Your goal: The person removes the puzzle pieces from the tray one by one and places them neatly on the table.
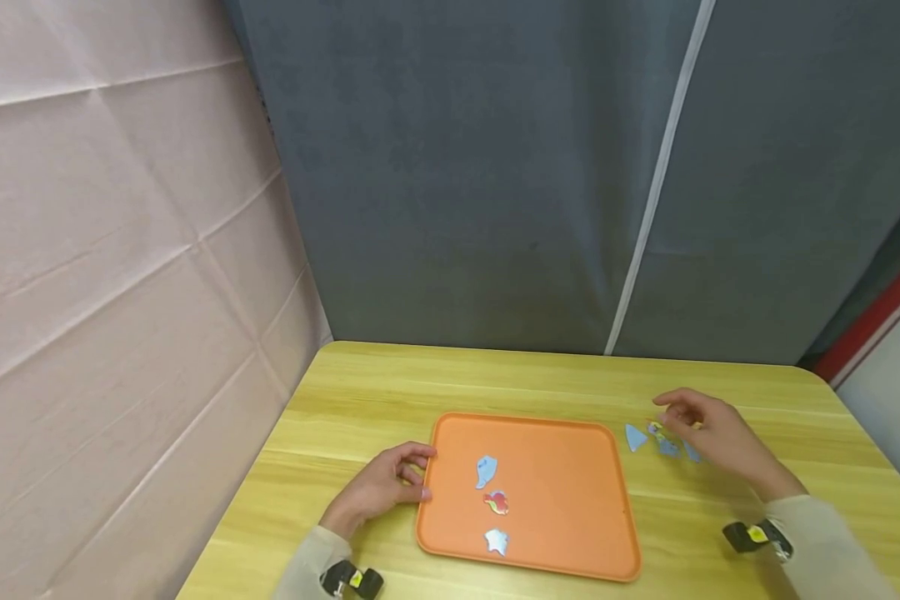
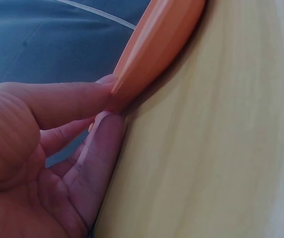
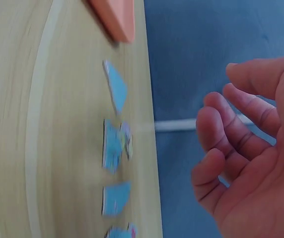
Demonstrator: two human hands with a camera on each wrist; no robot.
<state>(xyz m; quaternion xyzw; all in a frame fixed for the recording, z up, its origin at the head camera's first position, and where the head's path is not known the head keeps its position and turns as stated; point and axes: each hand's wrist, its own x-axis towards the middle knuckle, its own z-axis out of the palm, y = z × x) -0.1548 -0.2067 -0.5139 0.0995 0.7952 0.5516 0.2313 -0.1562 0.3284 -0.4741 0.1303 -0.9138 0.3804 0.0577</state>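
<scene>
Across the near half of the head view, your left hand (image 1: 381, 482) grips the left rim of the orange tray (image 1: 555, 492), where three flat pieces (image 1: 497, 541) lie in a line from near to far; your right hand (image 1: 708, 425) hovers, holding nothing, by more loose pieces (image 1: 667, 448) on the surface (image 1: 420, 367), right of the tray. Expect the pieces to be very light, thin and fairly stiff, prone to slide when pushed. From the left wrist, you see fingertips at the tray's raised edge; it looks like light, rigid plastic, so a gentle pinch there should steady it without tipping. From the right wrist, your thumb and fingers stand apart, with the blue triangular piece (image 3: 116, 89) closest to the tray; take each by opposite edges, since rough handling might crease it.
</scene>
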